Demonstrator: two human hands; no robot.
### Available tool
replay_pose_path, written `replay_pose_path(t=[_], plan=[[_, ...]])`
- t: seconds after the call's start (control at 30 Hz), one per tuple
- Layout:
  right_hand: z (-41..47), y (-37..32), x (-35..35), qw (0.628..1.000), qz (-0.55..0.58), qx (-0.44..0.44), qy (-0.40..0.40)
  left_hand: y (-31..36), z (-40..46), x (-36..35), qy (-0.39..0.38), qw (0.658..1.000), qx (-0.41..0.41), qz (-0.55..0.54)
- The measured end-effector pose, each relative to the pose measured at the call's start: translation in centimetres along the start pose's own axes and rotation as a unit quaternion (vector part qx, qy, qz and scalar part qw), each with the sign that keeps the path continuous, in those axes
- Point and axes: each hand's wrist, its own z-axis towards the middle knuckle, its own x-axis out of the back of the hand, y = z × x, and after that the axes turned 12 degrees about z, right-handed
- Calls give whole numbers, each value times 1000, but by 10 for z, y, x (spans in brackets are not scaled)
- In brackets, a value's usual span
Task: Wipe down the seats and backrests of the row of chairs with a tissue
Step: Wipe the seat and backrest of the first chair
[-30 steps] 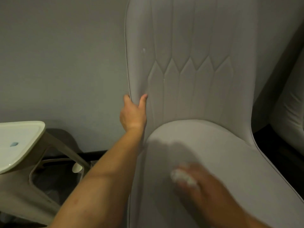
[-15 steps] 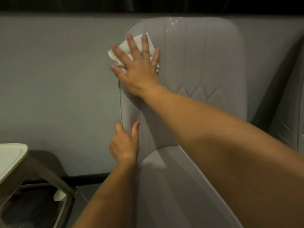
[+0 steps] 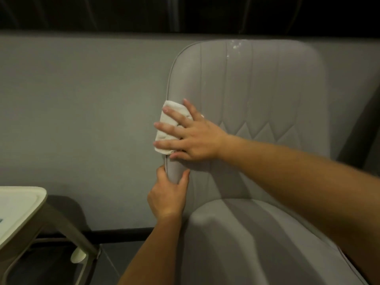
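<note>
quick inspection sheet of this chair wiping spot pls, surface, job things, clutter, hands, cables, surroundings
surface: grey padded chair backrest with stitched panels; white specks near its top edge; seat shows no marks
job's things: white folded tissue pressed on the backrest's left edge
clutter: nothing seen on the chair
hands: right hand flat with spread fingers over the tissue; left hand grips the backrest's left edge just below
cables: nothing seen
surroundings: grey wall behind; cream tray on angled legs at lower left; a second grey chair's edge at right

Grey wall (image 3: 82, 99), cream table (image 3: 20, 204)
</note>
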Motion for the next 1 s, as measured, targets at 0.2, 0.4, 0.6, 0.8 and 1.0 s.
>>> replay_pose_path(t=[0.2,0.4,0.6,0.8,1.0], plan=[[32,99,50,983,-71,-154,-74,1,-2,0,6,1000,4,10],[55,82,53,946,10,-321,-48,2,-3,0,2,1000,1,15],[57,83,53,969,-29,-233,-79,1,-2,0,8,1000,-1,29],[11,126,73,935,-10,-350,-53,3,-3,1,26,999,-7,32],[-51,127,72,872,-24,-489,-12,5,-3,2,14,999,1,37]])
